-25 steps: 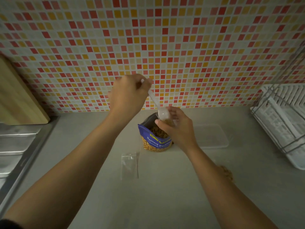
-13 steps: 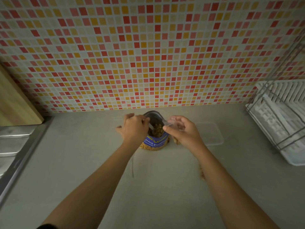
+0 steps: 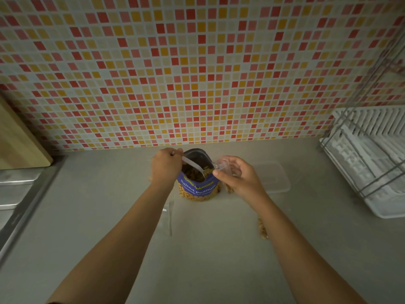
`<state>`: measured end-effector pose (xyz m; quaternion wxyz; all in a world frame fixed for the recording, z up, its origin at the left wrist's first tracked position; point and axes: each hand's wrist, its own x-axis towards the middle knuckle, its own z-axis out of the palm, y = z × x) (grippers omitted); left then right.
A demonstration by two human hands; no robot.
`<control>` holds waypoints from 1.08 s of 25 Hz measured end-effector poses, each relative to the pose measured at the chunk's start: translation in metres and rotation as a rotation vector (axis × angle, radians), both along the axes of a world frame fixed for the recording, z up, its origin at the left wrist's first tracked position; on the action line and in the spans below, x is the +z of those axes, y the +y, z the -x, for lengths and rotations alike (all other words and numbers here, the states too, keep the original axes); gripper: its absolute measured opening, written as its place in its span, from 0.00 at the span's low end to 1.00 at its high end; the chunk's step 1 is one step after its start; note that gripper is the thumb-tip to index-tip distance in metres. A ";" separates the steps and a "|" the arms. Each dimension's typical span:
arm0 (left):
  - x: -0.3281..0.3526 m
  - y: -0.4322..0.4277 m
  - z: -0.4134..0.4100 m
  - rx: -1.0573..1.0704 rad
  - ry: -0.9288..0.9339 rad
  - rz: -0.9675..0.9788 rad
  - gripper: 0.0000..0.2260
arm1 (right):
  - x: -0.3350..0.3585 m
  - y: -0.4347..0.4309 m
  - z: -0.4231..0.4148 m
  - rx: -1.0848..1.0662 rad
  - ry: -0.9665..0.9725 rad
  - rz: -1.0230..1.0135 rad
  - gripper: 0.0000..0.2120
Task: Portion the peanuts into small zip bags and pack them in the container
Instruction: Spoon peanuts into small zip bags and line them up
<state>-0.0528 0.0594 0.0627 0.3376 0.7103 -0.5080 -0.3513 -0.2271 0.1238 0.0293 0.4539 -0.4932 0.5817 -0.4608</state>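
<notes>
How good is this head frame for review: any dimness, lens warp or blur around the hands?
Head view: dim, flat light, no glare; wide-angle warp bows the tile wall and tilts the dish rack; the left hand holding the spoon is slightly smeared at its edge; the clear zip bag in the right hand and the clear container barely stand out from the grey counter.

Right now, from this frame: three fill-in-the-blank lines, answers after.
The left hand holds a clear plastic spoon loaded with ____.
The right hand pinches a small clear zip bag beside the open ____ salted-peanuts bag.
The salted-peanuts bag stands to the ____ of the clear rectangular plastic container.
Answers: peanuts; blue; left.
</notes>
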 end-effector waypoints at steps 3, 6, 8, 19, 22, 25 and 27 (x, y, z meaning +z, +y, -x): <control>0.002 -0.001 -0.007 0.057 0.138 0.011 0.12 | 0.000 0.003 0.000 -0.048 0.007 0.033 0.22; 0.007 0.000 -0.018 0.111 0.204 0.007 0.10 | 0.005 0.004 -0.001 -0.146 0.023 0.102 0.21; 0.007 -0.003 -0.028 0.163 0.256 0.002 0.08 | 0.012 0.004 -0.003 -0.163 0.076 0.134 0.21; 0.008 -0.015 -0.056 0.246 0.379 -0.041 0.13 | 0.029 0.006 -0.025 -0.110 0.471 0.128 0.28; 0.027 -0.019 -0.061 0.200 0.410 -0.013 0.08 | 0.031 0.004 -0.031 -0.115 0.538 0.123 0.27; 0.053 -0.019 -0.061 0.152 0.380 -0.023 0.08 | 0.032 0.002 -0.039 -0.114 0.541 0.132 0.26; 0.065 -0.018 -0.057 0.108 0.335 -0.016 0.09 | 0.032 0.002 -0.044 -0.119 0.505 0.156 0.24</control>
